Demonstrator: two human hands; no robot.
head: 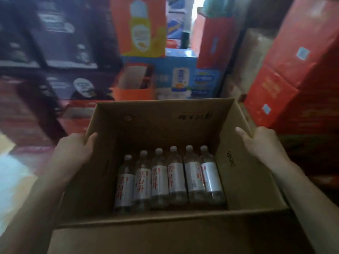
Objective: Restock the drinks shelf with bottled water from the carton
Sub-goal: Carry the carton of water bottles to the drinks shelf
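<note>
Six bottles (169, 178) lie side by side along the near edge of an open carton (244, 173), which the left hand (73, 153) and right hand (264, 143) hold by its side walls, fingers (242, 133) clamped over the rims, likely for carrying.

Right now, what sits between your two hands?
In the head view, the open carton spans the gap between left hand and right hand; six water bottles lie in a row inside it.
</note>
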